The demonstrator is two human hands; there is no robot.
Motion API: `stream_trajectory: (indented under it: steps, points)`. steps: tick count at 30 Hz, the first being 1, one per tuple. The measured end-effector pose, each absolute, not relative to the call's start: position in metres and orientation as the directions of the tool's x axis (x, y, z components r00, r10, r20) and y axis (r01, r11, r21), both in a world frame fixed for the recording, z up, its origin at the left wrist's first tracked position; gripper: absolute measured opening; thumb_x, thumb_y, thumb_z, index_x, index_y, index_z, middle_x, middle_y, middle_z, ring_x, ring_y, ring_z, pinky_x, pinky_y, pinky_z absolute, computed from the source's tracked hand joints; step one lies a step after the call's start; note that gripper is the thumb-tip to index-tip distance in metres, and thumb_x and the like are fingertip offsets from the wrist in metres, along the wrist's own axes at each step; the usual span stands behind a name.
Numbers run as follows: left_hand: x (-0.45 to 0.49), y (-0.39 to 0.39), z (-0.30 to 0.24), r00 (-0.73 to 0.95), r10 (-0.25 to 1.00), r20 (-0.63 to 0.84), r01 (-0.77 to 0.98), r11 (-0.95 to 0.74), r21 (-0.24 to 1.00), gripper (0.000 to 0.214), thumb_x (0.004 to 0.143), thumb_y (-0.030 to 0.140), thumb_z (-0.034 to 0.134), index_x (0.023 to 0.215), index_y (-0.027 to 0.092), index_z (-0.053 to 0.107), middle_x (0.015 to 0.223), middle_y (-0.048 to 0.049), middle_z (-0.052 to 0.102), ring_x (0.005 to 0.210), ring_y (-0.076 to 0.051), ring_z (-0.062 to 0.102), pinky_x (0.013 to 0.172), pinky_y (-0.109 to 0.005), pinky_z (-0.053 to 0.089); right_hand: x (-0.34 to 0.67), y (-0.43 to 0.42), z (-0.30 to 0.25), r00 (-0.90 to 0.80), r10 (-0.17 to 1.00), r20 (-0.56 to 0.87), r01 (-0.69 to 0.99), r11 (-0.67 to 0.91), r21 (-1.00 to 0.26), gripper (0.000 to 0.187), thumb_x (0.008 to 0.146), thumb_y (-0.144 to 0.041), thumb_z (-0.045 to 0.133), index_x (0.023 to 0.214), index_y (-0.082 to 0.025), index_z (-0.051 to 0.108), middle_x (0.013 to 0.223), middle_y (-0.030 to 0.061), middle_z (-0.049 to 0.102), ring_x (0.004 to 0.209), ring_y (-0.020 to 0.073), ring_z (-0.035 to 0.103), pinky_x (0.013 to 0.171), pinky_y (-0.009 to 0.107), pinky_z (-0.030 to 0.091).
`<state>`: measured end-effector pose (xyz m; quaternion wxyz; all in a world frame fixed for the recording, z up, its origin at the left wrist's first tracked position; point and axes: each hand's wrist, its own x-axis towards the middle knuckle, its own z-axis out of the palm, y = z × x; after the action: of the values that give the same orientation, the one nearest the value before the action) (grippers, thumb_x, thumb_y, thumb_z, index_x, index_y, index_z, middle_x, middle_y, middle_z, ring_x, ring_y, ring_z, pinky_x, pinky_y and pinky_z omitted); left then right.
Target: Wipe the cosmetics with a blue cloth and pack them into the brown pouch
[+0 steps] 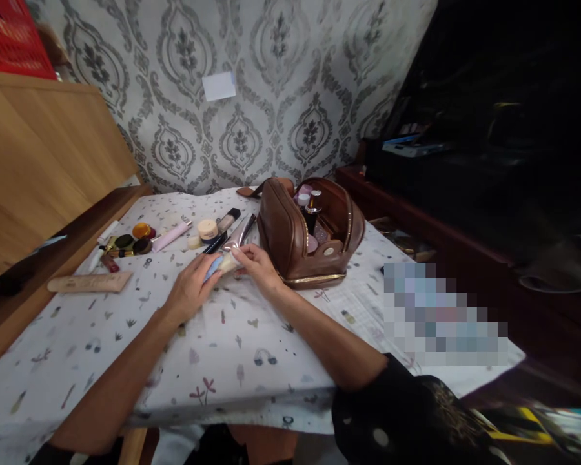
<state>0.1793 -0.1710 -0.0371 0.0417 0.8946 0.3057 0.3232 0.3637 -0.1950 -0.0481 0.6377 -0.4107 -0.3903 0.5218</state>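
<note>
Over the middle of the cloth-covered table, my left hand (193, 284) and my right hand (259, 266) meet around a small cream-and-blue tube (228, 263). Fingers of both hands are closed on it, the left at its blue end and the right at its pale end. Just beyond lies a shiny pinkish tube (239, 234) with a dark cap. An unzipped brown cosmetic bag (283, 226) stands right of my hands, holding a dark bottle with a silver cap (314, 203) and other small containers.
On the left lie a beige tube (90, 283), a pink tube (172, 236), an orange-lidded jar (144, 230) and several other cosmetics. A round jar (208, 230) sits behind my hands. A wooden cabinet (48, 148) borders the left; a blurred patch (440, 316) covers something at right.
</note>
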Motion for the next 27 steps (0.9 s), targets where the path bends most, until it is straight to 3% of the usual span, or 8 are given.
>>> stream_trajectory:
  steps: [6, 11, 15, 19, 27]
  points:
    - [0.173, -0.167, -0.037, 0.588, 0.606, 0.536, 0.531, -0.789, 0.309, 0.034, 0.101, 0.04, 0.045, 0.127, 0.022, 0.057, 0.115, -0.0085, 0.068, 0.104, -0.024, 0.065, 0.089, -0.037, 0.055, 0.365, -0.197, -0.045, 0.118, 0.988, 0.095, -0.4, 0.135, -0.906, 0.041, 0.065, -0.044, 0.082, 0.1, -0.025, 0.07, 0.093, 0.0008, 0.071, 0.084, 0.0175, 0.066, 0.064, 0.027, 0.056]
    - [0.166, -0.162, -0.039, 0.517, 0.65, 0.557, 0.593, -0.741, 0.315, 0.032, 0.1, 0.043, 0.046, 0.119, 0.022, 0.062, 0.11, -0.0074, 0.071, 0.1, -0.024, 0.067, 0.089, -0.036, 0.053, 0.365, -0.199, -0.043, 0.087, 0.992, 0.094, -0.423, 0.122, -0.898, 0.039, 0.065, -0.04, 0.083, 0.1, -0.025, 0.074, 0.095, 0.0016, 0.072, 0.089, 0.0181, 0.065, 0.07, 0.028, 0.058]
    - [0.163, -0.162, -0.039, 0.48, 0.654, 0.584, 0.657, -0.709, 0.255, 0.031, 0.1, 0.043, 0.047, 0.114, 0.022, 0.064, 0.106, -0.0072, 0.071, 0.099, -0.024, 0.066, 0.087, -0.035, 0.052, 0.365, -0.2, -0.042, 0.07, 0.991, 0.114, -0.373, 0.132, -0.918, 0.043, 0.064, -0.048, 0.084, 0.096, -0.023, 0.073, 0.087, 0.0005, 0.069, 0.082, 0.0166, 0.064, 0.063, 0.025, 0.056]
    - [0.165, -0.165, -0.037, 0.486, 0.595, 0.64, 0.668, -0.725, 0.168, 0.03, 0.101, 0.04, 0.046, 0.117, 0.021, 0.063, 0.106, -0.0084, 0.068, 0.101, -0.025, 0.064, 0.089, -0.036, 0.052, 0.365, -0.2, -0.041, 0.084, 0.99, 0.115, -0.321, 0.136, -0.937, 0.044, 0.061, -0.054, 0.084, 0.087, -0.021, 0.069, 0.08, -0.0009, 0.066, 0.074, 0.0141, 0.061, 0.054, 0.021, 0.051]
    - [0.175, -0.172, -0.042, 0.602, 0.394, 0.695, 0.547, -0.837, 0.0, 0.043, 0.1, 0.021, 0.042, 0.141, 0.022, 0.052, 0.121, -0.0144, 0.063, 0.114, -0.029, 0.06, 0.103, -0.047, 0.051, 0.362, -0.199, -0.04, 0.113, 0.985, 0.134, -0.254, 0.159, -0.954, 0.046, 0.059, -0.055, 0.084, 0.075, -0.02, 0.058, 0.072, -0.0026, 0.063, 0.067, 0.0121, 0.059, 0.048, 0.019, 0.046]
